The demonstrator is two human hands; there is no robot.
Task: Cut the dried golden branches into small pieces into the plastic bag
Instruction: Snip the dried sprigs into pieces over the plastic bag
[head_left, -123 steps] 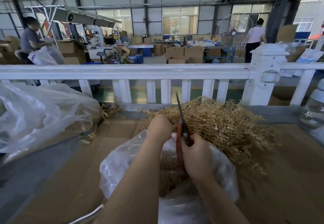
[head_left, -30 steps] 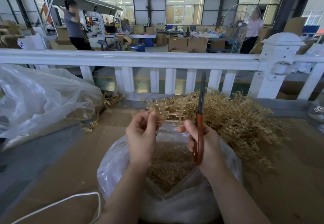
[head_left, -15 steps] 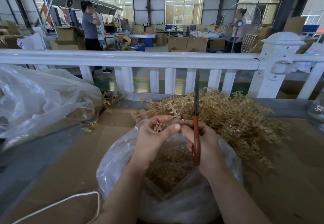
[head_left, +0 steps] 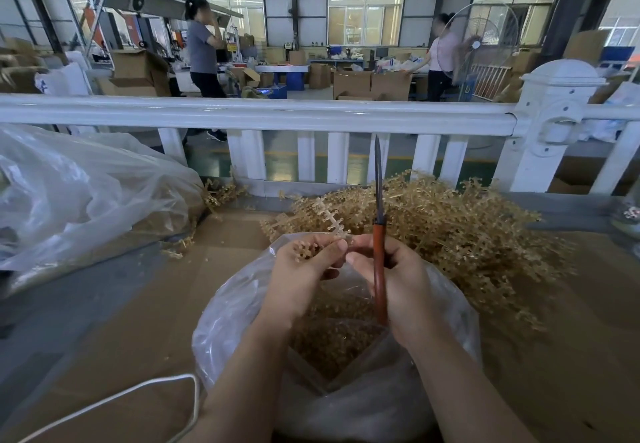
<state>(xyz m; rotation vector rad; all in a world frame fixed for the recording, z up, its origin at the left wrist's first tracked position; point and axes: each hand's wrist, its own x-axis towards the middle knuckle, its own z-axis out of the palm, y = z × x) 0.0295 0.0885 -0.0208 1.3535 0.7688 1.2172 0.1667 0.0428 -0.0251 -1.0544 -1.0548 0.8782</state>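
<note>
Now, mid-frame over the plastic bag (head_left: 242,307), the left hand (head_left: 304,269) pinches a branch (head_left: 330,221); the right hand (head_left: 398,283) grips closed scissors (head_left: 379,231). Next, I judge: open blades, snip.

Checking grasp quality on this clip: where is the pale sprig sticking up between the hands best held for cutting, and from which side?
Probably at its bare lower stem, where the left hand already pinches the pale sprig, coming from the left. Its knobbed upper length leans up and away, free above the plastic bag, leaving the right side to the scissors in the right hand.
</note>
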